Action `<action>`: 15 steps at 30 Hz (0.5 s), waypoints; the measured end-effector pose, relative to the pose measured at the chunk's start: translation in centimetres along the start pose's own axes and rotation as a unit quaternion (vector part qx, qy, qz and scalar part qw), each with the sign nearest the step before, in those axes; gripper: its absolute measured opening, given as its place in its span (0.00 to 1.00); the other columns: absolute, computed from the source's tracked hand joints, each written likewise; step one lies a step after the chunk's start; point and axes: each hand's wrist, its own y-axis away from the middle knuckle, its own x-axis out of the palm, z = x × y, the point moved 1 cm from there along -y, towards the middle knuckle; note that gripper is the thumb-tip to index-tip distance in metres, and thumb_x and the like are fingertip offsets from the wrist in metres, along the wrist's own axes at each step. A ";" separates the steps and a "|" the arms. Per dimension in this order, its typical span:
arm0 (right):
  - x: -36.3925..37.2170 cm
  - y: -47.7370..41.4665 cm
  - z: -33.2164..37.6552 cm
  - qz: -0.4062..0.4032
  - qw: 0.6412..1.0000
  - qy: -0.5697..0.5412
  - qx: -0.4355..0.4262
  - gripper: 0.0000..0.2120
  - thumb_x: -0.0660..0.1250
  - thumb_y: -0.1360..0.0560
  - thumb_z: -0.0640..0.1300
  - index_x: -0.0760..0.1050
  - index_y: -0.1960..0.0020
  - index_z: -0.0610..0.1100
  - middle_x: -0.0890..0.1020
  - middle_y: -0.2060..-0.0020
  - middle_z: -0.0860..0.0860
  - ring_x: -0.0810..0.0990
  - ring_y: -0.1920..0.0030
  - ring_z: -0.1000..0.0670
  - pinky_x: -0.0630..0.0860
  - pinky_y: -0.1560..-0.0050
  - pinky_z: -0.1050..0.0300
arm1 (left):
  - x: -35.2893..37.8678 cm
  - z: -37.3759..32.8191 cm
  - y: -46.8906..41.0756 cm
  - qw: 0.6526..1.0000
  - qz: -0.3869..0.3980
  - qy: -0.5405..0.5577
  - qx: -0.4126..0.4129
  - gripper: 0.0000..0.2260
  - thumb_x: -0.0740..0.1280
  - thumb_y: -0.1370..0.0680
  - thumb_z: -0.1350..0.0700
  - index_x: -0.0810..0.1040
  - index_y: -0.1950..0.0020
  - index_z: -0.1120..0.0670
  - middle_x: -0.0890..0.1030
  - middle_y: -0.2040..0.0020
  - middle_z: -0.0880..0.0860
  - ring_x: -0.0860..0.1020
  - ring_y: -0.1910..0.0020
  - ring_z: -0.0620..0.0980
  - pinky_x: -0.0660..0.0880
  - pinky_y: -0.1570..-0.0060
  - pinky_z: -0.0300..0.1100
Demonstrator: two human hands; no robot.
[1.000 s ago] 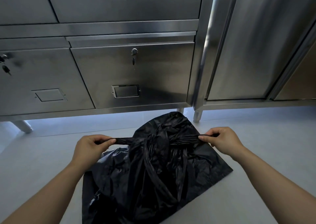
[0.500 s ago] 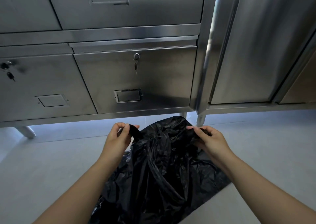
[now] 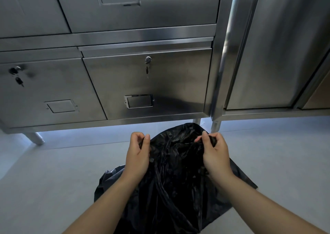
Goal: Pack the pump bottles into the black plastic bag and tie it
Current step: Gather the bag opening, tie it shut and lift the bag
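Observation:
The black plastic bag [image 3: 175,183] lies bunched on the grey floor in front of me, its top gathered into twisted strands. My left hand [image 3: 137,155] grips one strand of the bag's top at the left, fingers curled round it. My right hand [image 3: 214,153] pinches the other strand at the right. Both hands sit close together over the bag's upper part. No pump bottles show; whatever is inside the bag is hidden.
Stainless steel cabinets [image 3: 146,83] with locked drawers and hanging keys [image 3: 147,69] stand just behind the bag. Metal legs [image 3: 215,126] meet the floor near the bag's far edge. A tall steel door [image 3: 278,51] is at the right. Grey floor [image 3: 53,180] spreads on both sides.
One second ago my hands were pulling the two strands wide apart and taut. They have since come inward and forward, and now hold the slack strands near each other.

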 end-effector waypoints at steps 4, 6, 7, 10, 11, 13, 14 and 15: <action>0.0 -0.6 -0.7 0.044 0.993 -0.068 0.082 0.14 0.59 0.21 0.50 0.69 0.65 0.51 0.76 0.73 0.55 0.74 0.68 0.49 0.73 0.60 0.50 | -1.3 0.2 -0.5 0.998 0.034 -0.045 0.019 0.08 0.57 0.20 0.50 0.63 0.58 0.49 0.66 0.65 0.52 0.65 0.68 0.47 0.66 0.64 0.43; 0.2 -0.6 -0.6 0.078 0.990 -0.082 0.079 0.12 0.59 0.21 0.49 0.65 0.62 0.47 0.74 0.75 0.57 0.69 0.71 0.53 0.69 0.65 0.55 | -1.5 -0.1 -0.7 0.997 0.055 -0.057 0.026 0.08 0.57 0.20 0.51 0.64 0.58 0.49 0.66 0.65 0.51 0.65 0.67 0.47 0.66 0.63 0.42; 0.2 -0.6 -0.4 0.092 0.990 -0.084 0.073 0.12 0.59 0.21 0.49 0.65 0.62 0.46 0.73 0.75 0.57 0.69 0.72 0.54 0.68 0.65 0.56 | -1.5 -0.3 -0.7 0.997 0.061 -0.052 0.023 0.08 0.58 0.20 0.51 0.64 0.58 0.50 0.66 0.64 0.51 0.65 0.67 0.47 0.66 0.62 0.42; -0.1 -0.4 0.7 0.138 0.990 -0.028 0.019 0.11 0.59 0.22 0.52 0.67 0.62 0.49 0.74 0.73 0.56 0.70 0.72 0.56 0.70 0.65 0.60 | -1.6 -0.9 -0.6 0.997 0.075 -0.010 0.021 0.07 0.58 0.20 0.51 0.65 0.58 0.48 0.67 0.64 0.49 0.66 0.67 0.45 0.67 0.61 0.41; 0.0 -0.3 1.1 0.148 0.989 -0.005 -0.002 0.11 0.59 0.22 0.52 0.67 0.62 0.50 0.75 0.72 0.57 0.70 0.71 0.56 0.71 0.65 0.62 | -1.6 -0.9 -0.6 0.997 0.076 0.000 0.028 0.06 0.59 0.20 0.52 0.66 0.57 0.48 0.68 0.64 0.48 0.66 0.67 0.43 0.67 0.61 0.40; 0.5 -0.1 1.4 0.143 0.989 0.000 -0.029 0.09 0.59 0.22 0.50 0.69 0.60 0.50 0.76 0.70 0.57 0.72 0.68 0.55 0.71 0.60 0.62 | -1.5 -0.8 -0.7 0.997 0.061 0.010 0.040 0.04 0.59 0.20 0.52 0.68 0.55 0.47 0.71 0.63 0.45 0.69 0.68 0.40 0.67 0.60 0.39; 0.6 -0.2 1.5 0.135 0.990 -0.005 -0.033 0.07 0.59 0.22 0.48 0.70 0.58 0.50 0.76 0.69 0.57 0.74 0.65 0.55 0.71 0.56 0.61 | -1.2 -0.7 -0.8 0.998 0.049 0.013 0.043 0.04 0.60 0.20 0.52 0.69 0.54 0.47 0.72 0.63 0.44 0.70 0.67 0.38 0.68 0.60 0.39; 0.8 -0.2 1.6 0.133 0.991 -0.013 -0.029 0.05 0.58 0.21 0.46 0.70 0.56 0.50 0.76 0.68 0.57 0.75 0.63 0.55 0.72 0.52 0.60 | -0.9 -0.7 -0.9 0.998 0.039 0.014 0.044 0.04 0.60 0.20 0.52 0.70 0.55 0.47 0.73 0.62 0.44 0.71 0.67 0.37 0.68 0.60 0.39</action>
